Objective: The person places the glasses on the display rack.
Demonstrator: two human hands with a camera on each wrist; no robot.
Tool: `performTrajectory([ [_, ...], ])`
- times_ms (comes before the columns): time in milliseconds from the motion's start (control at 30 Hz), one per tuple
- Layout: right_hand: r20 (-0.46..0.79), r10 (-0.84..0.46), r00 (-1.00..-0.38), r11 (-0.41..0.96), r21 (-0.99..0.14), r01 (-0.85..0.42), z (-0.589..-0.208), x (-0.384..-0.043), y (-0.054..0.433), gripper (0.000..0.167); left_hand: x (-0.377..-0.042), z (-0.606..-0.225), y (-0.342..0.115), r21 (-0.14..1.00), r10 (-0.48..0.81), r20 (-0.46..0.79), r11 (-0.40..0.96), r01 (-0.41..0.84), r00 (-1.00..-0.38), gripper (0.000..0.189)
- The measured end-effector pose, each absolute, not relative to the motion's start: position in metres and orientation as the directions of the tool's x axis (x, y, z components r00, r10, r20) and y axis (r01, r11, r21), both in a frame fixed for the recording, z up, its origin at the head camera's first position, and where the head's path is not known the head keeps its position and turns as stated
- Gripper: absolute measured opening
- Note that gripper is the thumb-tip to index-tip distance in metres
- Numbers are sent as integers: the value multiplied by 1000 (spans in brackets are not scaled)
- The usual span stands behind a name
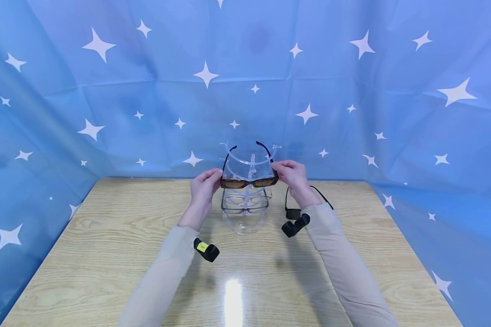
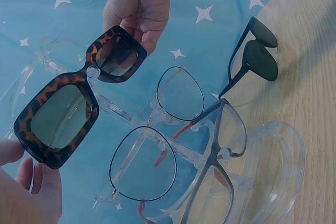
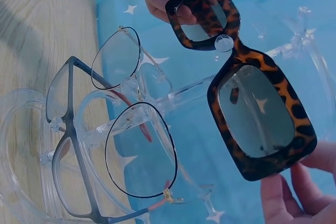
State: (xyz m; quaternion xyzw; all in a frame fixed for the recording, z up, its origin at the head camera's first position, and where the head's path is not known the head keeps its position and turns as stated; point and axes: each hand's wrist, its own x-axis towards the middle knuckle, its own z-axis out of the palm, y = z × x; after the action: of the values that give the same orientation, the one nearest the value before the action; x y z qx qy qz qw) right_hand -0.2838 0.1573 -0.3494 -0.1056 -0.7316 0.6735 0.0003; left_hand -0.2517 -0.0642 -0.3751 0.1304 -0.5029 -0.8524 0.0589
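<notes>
Tortoiseshell sunglasses [image 1: 265, 182] are held at the upper part of a clear plastic eyewear stand [image 3: 189, 94]. My left hand [image 1: 203, 186] pinches their left corner, where the temple meets the frame. On the opposite side my right hand [image 1: 293, 177] grips the other temple near its hinge. Both dark temples are unfolded and point back. In the wrist views, a clear knob of the stand shows at the bridge of the sunglasses. Below them on the stand sit thin wire-rimmed glasses [image 2: 111, 166], then grey-framed glasses [image 2: 212, 156] lower down.
Black sunglasses [image 1: 293, 213] with open temples lie on the wooden table [image 1: 127, 236], right of the stand and partly behind the right forearm. A blue cloth with white stars [image 1: 253, 41] hangs behind and beside the table. Each wrist wears a small black camera.
</notes>
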Motion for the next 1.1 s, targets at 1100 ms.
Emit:
performTrajectory([
  [1100, -188, -55, -981, 54, -981, 185, -364, -247, 193, 50, -220, -399, -73, 909, -132, -124, -413, -59, -984, 19],
])
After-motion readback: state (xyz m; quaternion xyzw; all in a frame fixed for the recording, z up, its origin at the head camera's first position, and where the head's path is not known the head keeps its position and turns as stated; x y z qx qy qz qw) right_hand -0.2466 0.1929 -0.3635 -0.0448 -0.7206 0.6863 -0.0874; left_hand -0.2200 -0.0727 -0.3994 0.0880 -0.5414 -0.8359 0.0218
